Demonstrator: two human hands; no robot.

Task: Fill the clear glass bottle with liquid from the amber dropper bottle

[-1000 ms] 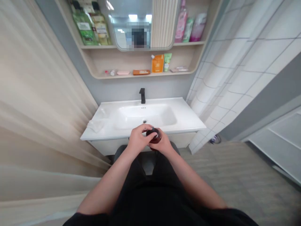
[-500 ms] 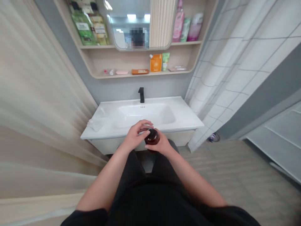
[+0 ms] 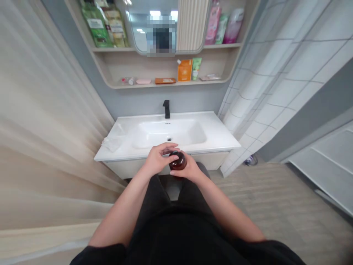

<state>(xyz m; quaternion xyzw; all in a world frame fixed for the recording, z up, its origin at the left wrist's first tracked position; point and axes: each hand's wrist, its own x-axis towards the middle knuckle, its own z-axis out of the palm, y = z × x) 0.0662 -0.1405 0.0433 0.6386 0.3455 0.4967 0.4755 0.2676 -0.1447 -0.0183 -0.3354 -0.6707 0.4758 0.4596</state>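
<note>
A dark reddish-brown bottle (image 3: 180, 162) with a dark top is between my hands, at the front edge of the sink counter. My right hand (image 3: 190, 168) wraps round its body from the right. From the left, my left hand (image 3: 160, 158) closes on the dark cap (image 3: 174, 153), thumb across the near side and fingers curled over the far side. The lower part of the bottle is hidden by my right hand. Just beyond lies the white sink (image 3: 190, 134).
A black faucet (image 3: 167, 109) rises behind the basin. Crumpled clear plastic (image 3: 113, 141) lies on the counter's left. Above, a shelf unit (image 3: 132, 87) holds several bottles, an orange pouch (image 3: 184, 70) and a green tube (image 3: 196, 69). A pale curtain (image 3: 41, 129) hangs at left.
My left thumb has slid a little to the right across the bottle's top. My right hand keeps its hold. The view has shifted slightly, and the sink drain now shows.
</note>
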